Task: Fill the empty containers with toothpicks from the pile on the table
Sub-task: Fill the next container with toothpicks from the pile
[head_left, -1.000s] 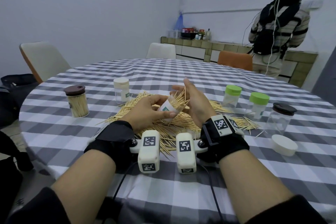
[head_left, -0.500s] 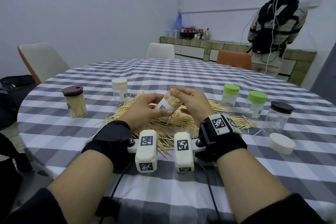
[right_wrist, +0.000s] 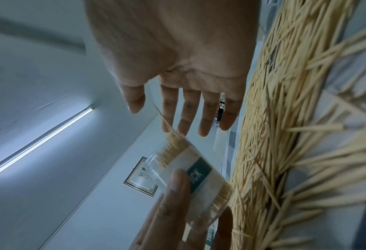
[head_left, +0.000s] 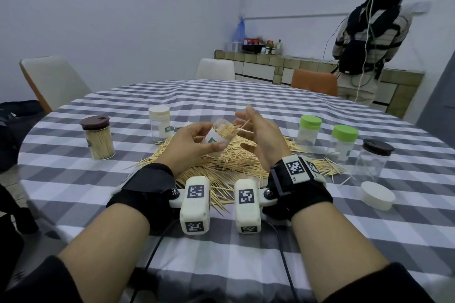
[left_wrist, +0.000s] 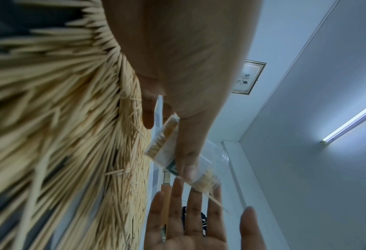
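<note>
Above the toothpick pile (head_left: 221, 165), the left hand (head_left: 194, 147) grips a tilted, toothpick-filled jar (head_left: 219, 136). The right hand (head_left: 261, 135) is beside its mouth, fingers spread and straight.

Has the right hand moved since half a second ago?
Yes. The right hand has opened and drawn back from the container mouth, toward the green-lidded jars; the left hand grips the container.

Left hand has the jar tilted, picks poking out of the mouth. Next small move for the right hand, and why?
Probably tap the stray ends in with the flat right hand. The jar in the left hand looks nearly full, and a few toothpicks jut past its mouth toward the open palm.
</note>
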